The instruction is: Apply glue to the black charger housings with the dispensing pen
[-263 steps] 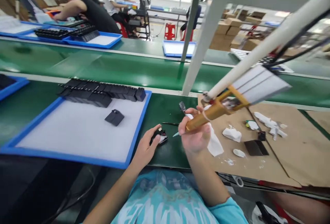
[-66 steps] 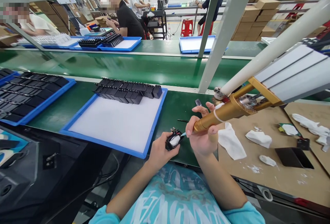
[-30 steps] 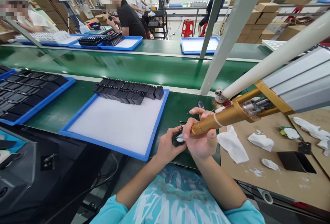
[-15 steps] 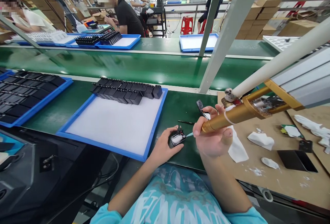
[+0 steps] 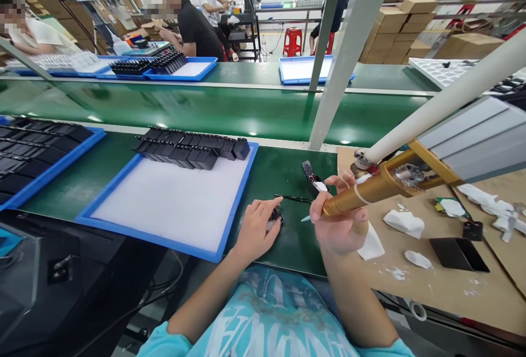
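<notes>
Over a small black casing (image 5: 278,216) on the green work surface lies my left hand (image 5: 257,228), its fingers closed round it and covering most of it. My right hand (image 5: 341,231) is wrapped around the gold barrel of a dispensing gun (image 5: 361,195). The gun's pale teal nozzle (image 5: 305,219) points left, apart from the casing. Just beyond my hands lie a thin black stick-like tool (image 5: 293,199) and another black casing (image 5: 309,173) with something white in it.
A blue-rimmed tray (image 5: 158,238) with rows of black boxes (image 5: 184,151) stands left. White wipes (image 5: 405,223) and an open black box (image 5: 459,254) lie on cardboard at right. A metal post (image 5: 339,61) rises ahead; people sit across the line.
My left hand has turned over the casing, which was facing up with its white inside showing. The nozzle tip, earlier at the casing's edge, is now apart from it.
</notes>
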`<action>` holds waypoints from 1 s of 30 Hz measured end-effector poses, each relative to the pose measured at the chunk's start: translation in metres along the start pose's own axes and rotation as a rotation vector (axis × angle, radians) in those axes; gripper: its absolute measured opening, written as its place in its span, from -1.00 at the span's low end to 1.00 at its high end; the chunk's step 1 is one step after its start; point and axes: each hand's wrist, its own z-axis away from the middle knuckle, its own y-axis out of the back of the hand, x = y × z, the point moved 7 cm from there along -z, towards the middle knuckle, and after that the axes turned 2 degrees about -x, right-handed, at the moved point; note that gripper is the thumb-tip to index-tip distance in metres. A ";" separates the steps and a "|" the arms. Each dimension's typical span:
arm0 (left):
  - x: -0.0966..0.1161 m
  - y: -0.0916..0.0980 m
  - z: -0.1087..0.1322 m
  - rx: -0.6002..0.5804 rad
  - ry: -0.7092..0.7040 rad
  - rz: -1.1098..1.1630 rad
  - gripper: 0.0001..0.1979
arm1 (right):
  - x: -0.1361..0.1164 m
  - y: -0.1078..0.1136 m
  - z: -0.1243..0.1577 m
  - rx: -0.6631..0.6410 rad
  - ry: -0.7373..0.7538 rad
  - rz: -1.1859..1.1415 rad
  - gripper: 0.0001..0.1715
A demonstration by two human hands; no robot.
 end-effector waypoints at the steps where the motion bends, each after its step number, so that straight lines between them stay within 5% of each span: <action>1: 0.003 0.001 0.002 -0.043 -0.015 -0.066 -0.51 | 0.000 0.000 0.000 0.002 0.000 -0.003 -0.56; 5: 0.007 0.006 0.011 -0.085 -0.033 -0.211 -0.51 | -0.003 -0.002 0.001 -0.010 -0.012 -0.022 -0.58; 14: 0.006 -0.003 0.006 0.100 -0.086 -0.174 -0.78 | -0.002 0.000 0.004 -0.010 -0.039 -0.012 -0.65; 21: 0.002 -0.018 -0.003 -0.208 -0.079 -0.502 -0.65 | -0.003 0.000 0.006 -0.024 -0.045 -0.014 -0.64; 30: 0.011 -0.019 -0.008 -0.330 -0.090 -0.574 -0.70 | -0.004 -0.001 0.006 -0.019 -0.045 0.005 -0.64</action>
